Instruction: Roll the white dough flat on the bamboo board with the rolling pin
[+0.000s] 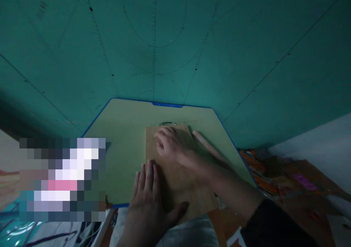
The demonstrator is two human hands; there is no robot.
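A light wooden board (181, 188) with a metal ring (168, 123) at its far end lies on a pale green tabletop (126, 130) edged in blue. My left hand (149, 203) rests along the board's left side, fingers stretched forward and thumb spread over the near part. Over the far half of the board my right hand (167, 142) is closed, its fingers curled down toward the wood. What those fingers hold, if anything, is hidden. A slim pale stick (208, 146) lies right of the board, partly behind my right forearm.
A green wall board (170, 56) with drawn lines and arcs rises behind the tabletop. Cardboard and papers (298, 173) lie to the right. Blurred-out pixels (63, 181) cover something at the left, above a teal item with cables.
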